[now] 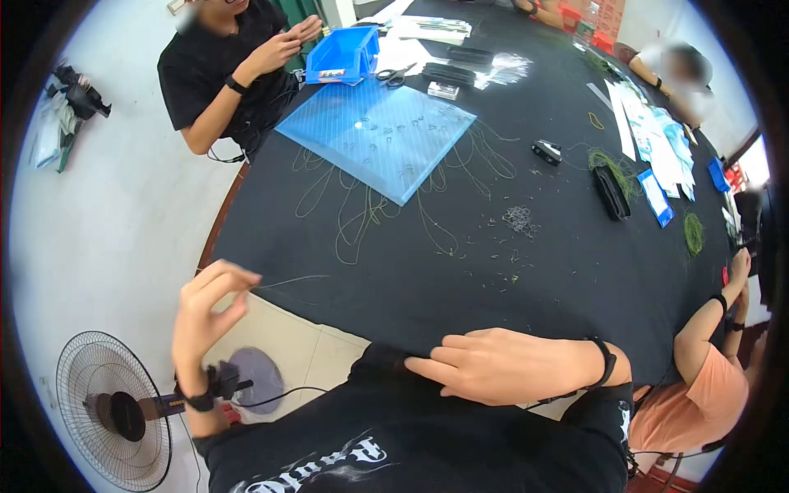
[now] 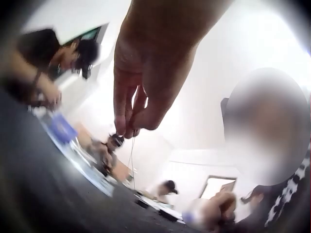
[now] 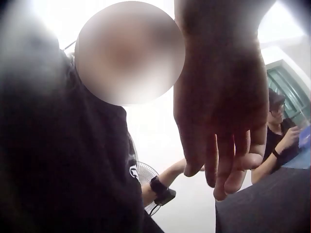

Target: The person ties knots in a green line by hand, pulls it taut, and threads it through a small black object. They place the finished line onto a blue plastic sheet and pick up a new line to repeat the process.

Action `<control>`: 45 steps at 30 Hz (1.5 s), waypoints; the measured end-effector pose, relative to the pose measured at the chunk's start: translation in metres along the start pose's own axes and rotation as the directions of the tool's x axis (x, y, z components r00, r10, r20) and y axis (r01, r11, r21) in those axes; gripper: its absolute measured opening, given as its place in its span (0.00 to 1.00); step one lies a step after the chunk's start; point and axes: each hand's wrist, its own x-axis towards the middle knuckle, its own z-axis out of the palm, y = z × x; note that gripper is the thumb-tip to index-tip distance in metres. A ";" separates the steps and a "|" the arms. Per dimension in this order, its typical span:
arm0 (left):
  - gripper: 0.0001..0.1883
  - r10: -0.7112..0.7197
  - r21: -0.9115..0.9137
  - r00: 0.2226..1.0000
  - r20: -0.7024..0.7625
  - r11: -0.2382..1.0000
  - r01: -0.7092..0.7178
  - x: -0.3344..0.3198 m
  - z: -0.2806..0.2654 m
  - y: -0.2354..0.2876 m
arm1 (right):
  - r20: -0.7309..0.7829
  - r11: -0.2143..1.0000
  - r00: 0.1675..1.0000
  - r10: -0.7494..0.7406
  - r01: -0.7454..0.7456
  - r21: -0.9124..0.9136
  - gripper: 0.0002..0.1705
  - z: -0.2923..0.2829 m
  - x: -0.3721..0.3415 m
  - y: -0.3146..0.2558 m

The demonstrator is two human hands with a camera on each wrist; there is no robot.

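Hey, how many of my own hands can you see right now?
2: your left hand, by the black table, pinching a thin strand; your right hand, in front of your black shirt. Neither is hidden.

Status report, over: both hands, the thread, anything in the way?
Left hand pinching thread. Right hand relaxed, nothing visible in its grasp. Thread dangling; nothing seen blocking it.
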 end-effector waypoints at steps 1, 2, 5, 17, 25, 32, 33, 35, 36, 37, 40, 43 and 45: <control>0.07 0.000 0.081 1.000 -0.011 0.997 0.000 -0.011 -0.012 -0.001 | 0.007 1.000 1.000 -0.012 0.011 0.020 0.13 -0.005 -0.003 -0.002; 0.07 -0.072 0.123 0.997 0.017 0.990 0.069 -0.022 -0.024 -0.002 | 0.015 0.999 1.000 -0.023 0.023 0.040 0.13 -0.010 -0.006 -0.004; 0.08 -0.202 0.319 0.979 0.040 0.931 0.179 -0.036 -0.050 -0.015 | 0.063 0.999 0.997 -0.038 0.036 0.041 0.20 -0.023 -0.014 -0.009; 0.06 0.277 0.306 0.917 0.286 0.881 -0.362 0.173 0.026 -0.170 | 0.056 0.998 0.998 -0.032 0.028 0.062 0.19 -0.046 -0.039 -0.030; 0.05 0.348 0.498 0.907 0.238 0.757 -0.422 0.274 0.087 -0.184 | 0.027 0.996 1.000 0.001 -0.004 0.088 0.20 -0.058 -0.049 -0.026; 0.09 0.399 0.483 0.915 0.067 0.789 -0.379 0.293 0.104 -0.215 | 0.045 0.998 0.998 0.054 -0.054 0.019 0.22 -0.062 -0.060 -0.025; 0.12 0.449 0.465 0.893 0.001 0.791 -0.398 0.292 0.103 -0.213 | 0.046 0.998 0.997 0.058 -0.058 0.011 0.21 -0.065 -0.061 -0.025; 0.10 0.392 0.410 0.915 -0.099 0.854 -0.321 0.290 0.104 -0.209 | 0.050 0.998 0.996 0.070 -0.070 -0.009 0.22 -0.068 -0.065 -0.026; 0.10 0.359 0.378 0.922 -0.148 0.881 -0.283 0.288 0.102 -0.202 | 0.054 0.997 0.996 0.075 -0.074 -0.020 0.22 -0.069 -0.067 -0.027; 0.09 0.297 0.395 0.943 -0.149 0.892 -0.218 0.285 0.100 -0.193 | 0.057 0.997 0.995 0.080 -0.078 -0.030 0.22 -0.070 -0.068 -0.027; 0.08 0.161 0.403 0.982 -0.094 0.909 -0.110 0.271 0.094 -0.165 | -0.018 0.994 0.998 0.067 -0.068 -0.082 0.22 -0.072 -0.067 -0.031; 0.06 0.154 0.355 0.987 0.045 0.921 -0.160 0.249 0.092 -0.143 | -0.019 0.990 0.997 0.081 -0.082 -0.117 0.21 -0.075 -0.070 -0.034; 0.04 0.160 0.369 0.984 0.081 0.912 -0.178 0.232 0.091 -0.132 | -0.031 0.991 0.996 0.078 -0.081 -0.109 0.21 -0.074 -0.073 -0.035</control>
